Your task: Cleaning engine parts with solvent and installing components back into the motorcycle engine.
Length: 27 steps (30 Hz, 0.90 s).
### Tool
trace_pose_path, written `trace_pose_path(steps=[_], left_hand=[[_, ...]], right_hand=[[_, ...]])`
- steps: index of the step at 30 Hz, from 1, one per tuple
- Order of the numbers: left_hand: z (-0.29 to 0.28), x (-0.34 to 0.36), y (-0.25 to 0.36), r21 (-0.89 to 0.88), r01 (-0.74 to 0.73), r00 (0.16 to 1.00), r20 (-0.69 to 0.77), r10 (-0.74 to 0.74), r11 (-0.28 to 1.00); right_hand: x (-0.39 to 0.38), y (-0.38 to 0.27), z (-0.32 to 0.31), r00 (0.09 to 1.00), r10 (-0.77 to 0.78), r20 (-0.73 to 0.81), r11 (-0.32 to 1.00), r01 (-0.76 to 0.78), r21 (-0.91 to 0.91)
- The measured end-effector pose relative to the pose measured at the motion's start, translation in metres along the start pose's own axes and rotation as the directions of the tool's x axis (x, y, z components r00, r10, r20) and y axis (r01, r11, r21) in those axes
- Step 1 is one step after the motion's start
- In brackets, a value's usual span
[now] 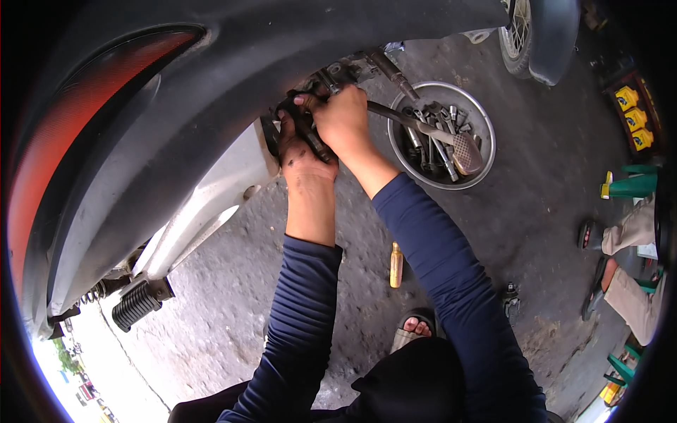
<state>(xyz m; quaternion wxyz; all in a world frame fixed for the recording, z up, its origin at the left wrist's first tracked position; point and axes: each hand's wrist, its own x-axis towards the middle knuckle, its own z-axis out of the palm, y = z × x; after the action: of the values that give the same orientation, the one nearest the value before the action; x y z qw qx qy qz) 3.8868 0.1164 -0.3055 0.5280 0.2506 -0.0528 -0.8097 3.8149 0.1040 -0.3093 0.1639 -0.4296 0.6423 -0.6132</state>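
Observation:
Both hands work under the dark body of a motorcycle (268, 67). My left hand (305, 158), palm up and smudged with grease, is closed around a dark, greasy bar-shaped part (310, 135); its exact kind cannot be made out. Pressed close beside it, my right hand (342, 120) has its fingers curled and its thumb toward the same part. What the right fingers grip is hidden behind the hand. A long foot pedal (455, 144) with a ridged tread reaches out from beside my right hand, over a metal bowl (486, 120).
Sockets and wrenches (441, 151) fill the bowl. A yellow bottle (396, 266) is on the stained concrete floor, with a small dark part (511, 299) farther right. A rubber footrest (137, 304) juts out at left. Another person's legs (627, 233) and a wheel (518, 39) are at right.

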Motion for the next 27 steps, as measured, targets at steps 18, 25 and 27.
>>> trace_pose_path(steps=[18,25,27], left_hand=[[-0.172,-0.173,-0.038,0.263,0.315,0.944,-0.185,-0.273,0.912],[-0.147,-0.155,-0.024,0.316,0.206,0.973,0.033,-0.227,0.926],[-0.139,-0.153,-0.025,0.318,0.198,0.972,0.056,-0.227,0.927]], right_hand=[[-0.325,0.094,-0.265,0.726,0.687,-0.015,0.238,-0.245,-0.94],[-0.301,0.07,-0.24,0.95,0.311,-0.008,0.33,-0.115,-0.937],[-0.286,0.069,-0.23,0.977,0.195,0.08,0.537,-0.038,-0.843]])
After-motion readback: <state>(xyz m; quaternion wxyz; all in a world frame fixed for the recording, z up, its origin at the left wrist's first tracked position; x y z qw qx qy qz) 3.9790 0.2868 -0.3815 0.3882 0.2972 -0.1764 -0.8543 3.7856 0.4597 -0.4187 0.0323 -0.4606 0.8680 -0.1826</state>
